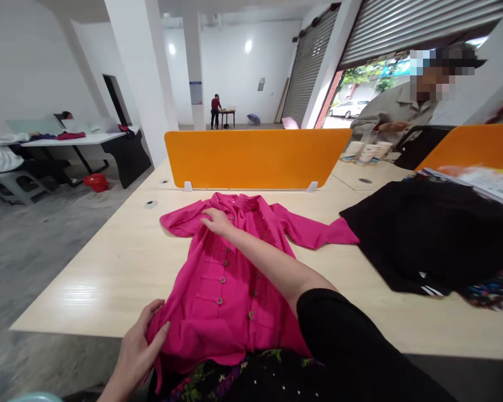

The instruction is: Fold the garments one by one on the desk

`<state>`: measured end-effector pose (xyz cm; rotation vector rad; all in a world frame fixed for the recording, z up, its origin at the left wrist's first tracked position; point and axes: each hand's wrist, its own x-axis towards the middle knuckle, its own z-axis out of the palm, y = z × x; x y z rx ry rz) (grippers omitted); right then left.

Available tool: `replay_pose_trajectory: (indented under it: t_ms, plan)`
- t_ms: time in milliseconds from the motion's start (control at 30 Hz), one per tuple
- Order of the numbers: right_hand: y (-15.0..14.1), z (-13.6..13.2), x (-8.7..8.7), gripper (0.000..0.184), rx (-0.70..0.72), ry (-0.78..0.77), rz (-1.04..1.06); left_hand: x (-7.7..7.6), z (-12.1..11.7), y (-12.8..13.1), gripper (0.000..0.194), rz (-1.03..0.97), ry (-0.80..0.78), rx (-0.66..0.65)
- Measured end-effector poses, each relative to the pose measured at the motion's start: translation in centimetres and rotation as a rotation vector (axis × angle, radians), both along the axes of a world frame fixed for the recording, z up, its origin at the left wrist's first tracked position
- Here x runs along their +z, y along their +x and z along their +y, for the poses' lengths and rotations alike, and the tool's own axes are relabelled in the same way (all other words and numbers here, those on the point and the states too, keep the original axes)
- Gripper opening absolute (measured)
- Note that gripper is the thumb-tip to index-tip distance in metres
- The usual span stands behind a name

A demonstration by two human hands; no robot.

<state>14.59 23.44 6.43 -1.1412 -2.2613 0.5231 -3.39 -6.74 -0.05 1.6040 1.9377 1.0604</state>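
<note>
A bright pink button-front shirt (238,279) lies spread on the table, collar at the far side and sleeves out to both sides. Its front hangs a little open, with several buttons along the edges. At the lower left, my left hand (140,343) grips the shirt's side edge near the hem, thumb on top and fingers partly behind the cloth. My right arm crosses over the garment, and my right hand (218,222) rests on the upper chest by the left sleeve, fingers stretched out and apart. Part of the shirt's front is hidden under that forearm.
An orange divider (257,159) stands along the far side of the pale table (96,279). Black clothing (427,234) is piled at right, touching the pink cuff. Paper cups (366,152) stand near a person (402,106) behind the table. Other people work further back.
</note>
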Motion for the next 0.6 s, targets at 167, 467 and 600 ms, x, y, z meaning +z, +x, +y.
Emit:
replay_pose_trajectory:
  t_ms: [167,467,600]
  plan:
    - [-8.2,1.0,-1.4,0.041,-0.094,0.001,-0.42,-0.9,0.0,-0.2,0.042,0.052,0.087,-0.009]
    - [-15.3,3.0,-2.4,0.035,0.297,0.002,-0.234,-1.9,0.1,-0.3,0.039,0.007,0.155,-0.023]
    - [-14.4,3.2,-2.1,0.033,0.461,-0.035,-0.084,-2.4,0.0,-0.6,0.041,-0.004,0.156,-0.03]
